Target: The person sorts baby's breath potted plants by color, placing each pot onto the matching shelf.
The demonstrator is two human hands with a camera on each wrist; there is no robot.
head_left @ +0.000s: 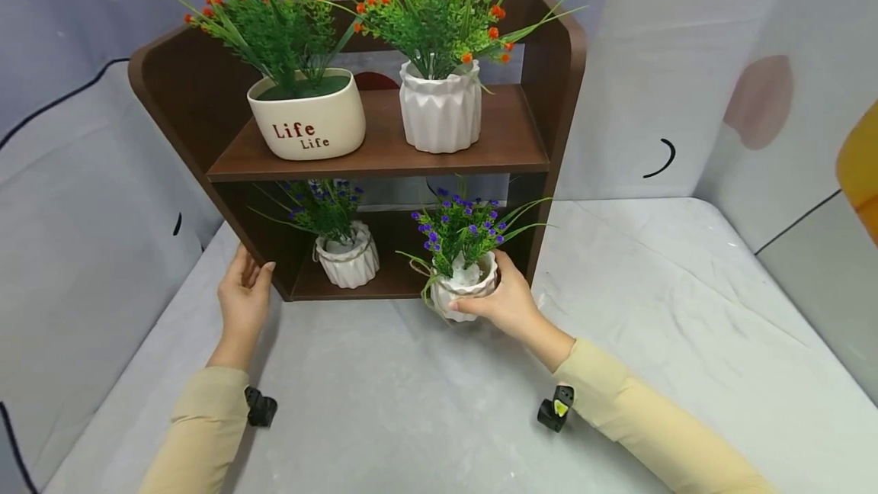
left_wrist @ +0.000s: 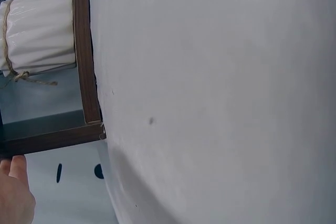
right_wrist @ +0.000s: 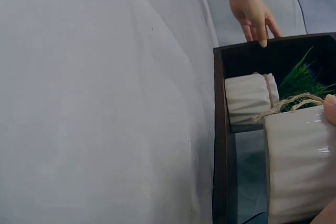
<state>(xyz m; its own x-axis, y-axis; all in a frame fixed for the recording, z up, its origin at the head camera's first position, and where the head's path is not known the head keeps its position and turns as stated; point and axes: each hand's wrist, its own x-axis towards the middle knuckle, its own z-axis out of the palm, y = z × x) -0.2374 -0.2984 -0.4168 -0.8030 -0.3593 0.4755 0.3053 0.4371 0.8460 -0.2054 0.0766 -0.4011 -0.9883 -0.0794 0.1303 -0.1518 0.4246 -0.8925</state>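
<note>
My right hand (head_left: 511, 303) grips a white ribbed flower pot (head_left: 453, 297) by its right side, thumb across the front. Purple flowers (head_left: 463, 223) stand in it, and twine circles its rim. It overlaps the front edge of the lower shelf, at the right end. At the left, my left hand (head_left: 245, 303) holds the side panel of a dark brown wooden shelf (head_left: 384, 171), thumb at the front edge and fingers along the outer side. A second white pot (head_left: 351, 258) with purple flowers and twine sits on the lower shelf's left half.
On the upper shelf stand an oval cream pot (head_left: 309, 124) lettered "Life" and a white pleated pot (head_left: 441, 109), both with orange flowers. The shelf is on a white marbled table (head_left: 652, 288), with patterned cloth walls behind and beside it.
</note>
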